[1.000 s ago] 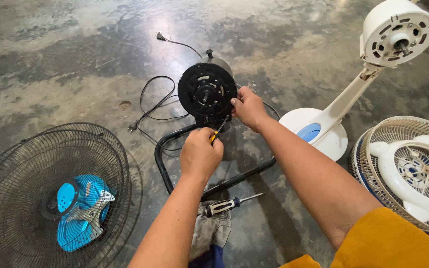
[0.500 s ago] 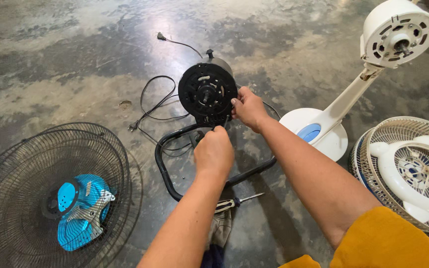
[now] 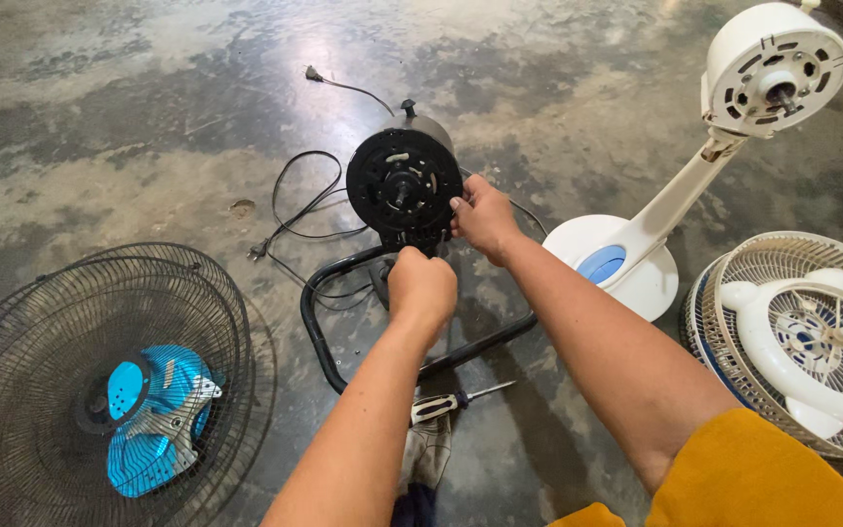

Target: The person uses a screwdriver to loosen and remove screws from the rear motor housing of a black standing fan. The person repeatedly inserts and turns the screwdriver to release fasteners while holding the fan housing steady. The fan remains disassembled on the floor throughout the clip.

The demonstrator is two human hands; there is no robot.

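"Up goes the left hand (image 3: 421, 285), right under the black fan motor (image 3: 404, 185) now."

"Is it a fist?"

"Yes, curled tight; can't tell what's inside. Right hand (image 3: 485, 217) pinches the motor's edge, above the floor (image 3: 148, 117). A screwdriver (image 3: 456, 400) lies below."

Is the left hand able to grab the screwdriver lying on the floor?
Probably yes: the black-handled screwdriver lies uncovered on the concrete floor below the left hand, with nothing between them.

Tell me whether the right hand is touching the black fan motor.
Touching: in the head view the right hand has its fingertips pressed on the rim of the black fan motor.
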